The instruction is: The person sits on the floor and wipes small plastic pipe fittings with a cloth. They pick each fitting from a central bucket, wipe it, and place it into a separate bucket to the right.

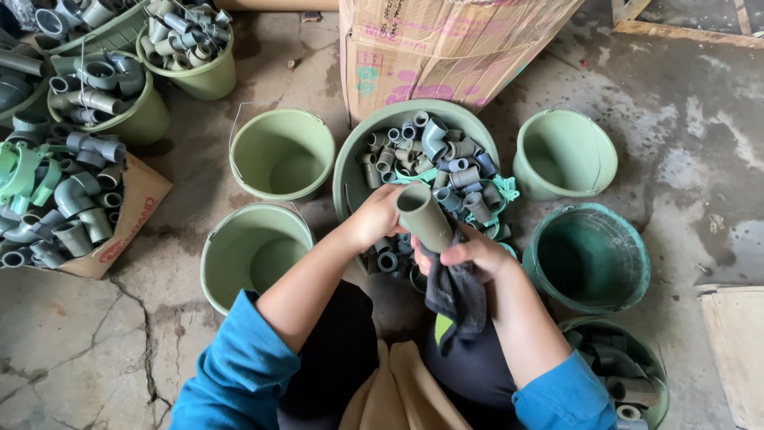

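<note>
- Two hands hold one grey pipe piece just above the near rim of a large green basin; the tube tilts, its open end up and to the left.
- Left hand is curled against the tube's upper end, fingers closed on it.
- Right hand is closed round the tube's lower part through a dark cloth, which hangs down over the lap.
- Inside the basin lies a heap of grey pipe fittings, mostly short sleeves and elbows, with some teal strapping among them.
- Three pale green buckets show nothing inside: one left of the basin, one near the left forearm, one to the right.
- One darker teal bucket beside the right forearm has a stained inside.
- At bottom right, a bucket holds grey tubes; the right sleeve and the frame edge cut it off.
- Top left, two buckets are full of fittings, and more fittings lie on a flattened cardboard sheet; all are partly out of frame.
- Behind the basin stands a cardboard box, its top cropped.
</note>
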